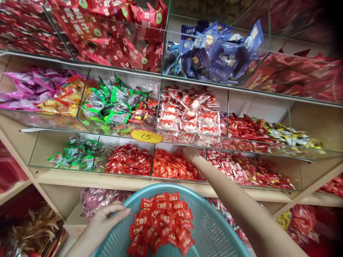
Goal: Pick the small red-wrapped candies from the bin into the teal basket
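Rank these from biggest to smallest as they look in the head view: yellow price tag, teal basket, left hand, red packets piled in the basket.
1. Teal basket, cut off by the bottom edge
2. Red packets, as one pile
3. Left hand
4. Yellow price tag

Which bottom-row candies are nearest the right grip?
The orange-red candies, between dark-red candies and red-and-white candies; these alone lie beside the right grip.

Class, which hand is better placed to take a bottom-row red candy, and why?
Likely the right hand: it reaches in at the red candies, while the left hand holds the basket.
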Demonstrator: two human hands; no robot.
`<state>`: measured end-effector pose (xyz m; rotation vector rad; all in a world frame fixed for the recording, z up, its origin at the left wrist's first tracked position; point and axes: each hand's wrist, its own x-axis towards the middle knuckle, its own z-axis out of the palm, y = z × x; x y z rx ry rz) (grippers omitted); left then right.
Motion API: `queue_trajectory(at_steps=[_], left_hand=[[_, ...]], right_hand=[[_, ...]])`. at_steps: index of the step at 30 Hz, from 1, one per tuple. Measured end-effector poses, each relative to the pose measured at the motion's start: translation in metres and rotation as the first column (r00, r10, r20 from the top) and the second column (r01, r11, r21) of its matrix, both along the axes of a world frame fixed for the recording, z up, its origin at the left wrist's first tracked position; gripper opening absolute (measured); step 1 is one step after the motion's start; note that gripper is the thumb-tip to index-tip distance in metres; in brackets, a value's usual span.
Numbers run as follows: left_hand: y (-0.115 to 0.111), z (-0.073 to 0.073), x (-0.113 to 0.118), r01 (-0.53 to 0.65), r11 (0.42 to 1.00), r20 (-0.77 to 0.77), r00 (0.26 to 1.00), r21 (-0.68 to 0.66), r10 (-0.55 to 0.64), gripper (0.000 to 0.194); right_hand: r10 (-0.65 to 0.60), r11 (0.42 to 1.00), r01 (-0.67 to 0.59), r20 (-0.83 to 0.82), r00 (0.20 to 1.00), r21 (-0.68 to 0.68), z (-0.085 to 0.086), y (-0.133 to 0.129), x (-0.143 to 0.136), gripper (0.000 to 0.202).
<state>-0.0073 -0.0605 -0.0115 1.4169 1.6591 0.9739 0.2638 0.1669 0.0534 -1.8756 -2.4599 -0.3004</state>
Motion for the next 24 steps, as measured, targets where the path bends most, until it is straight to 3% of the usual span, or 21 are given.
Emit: queue_trajectory(at_steps=[10, 18, 24], left_hand=[[0.001, -0.009, -0.003, -0.009, 1.0, 0.012, 1.0, -0.012, 0.009, 0.032], [0.001, -0.001, -0.001, -0.006, 1.0, 0.014, 1.0, -0.009, 0.006, 0.03], [0.001, -0.006, -0.003, 0.023, 1.0, 0.035, 0.999, -0.018, -0.022, 0.033]], right_hand=[[-0.082, 0.989, 0.078, -0.028, 0.996, -0.128, -0.011, 0.004, -0.006, 0.058], [-0.052, 0.978, 0.031, -0.098, 0.994, -0.204, -0.012, 0.009, 0.0, 0.058], [0.009, 0.984, -0.035, -0.143, 0.99, -0.177, -0.016, 0.001, 0.0, 0.054]])
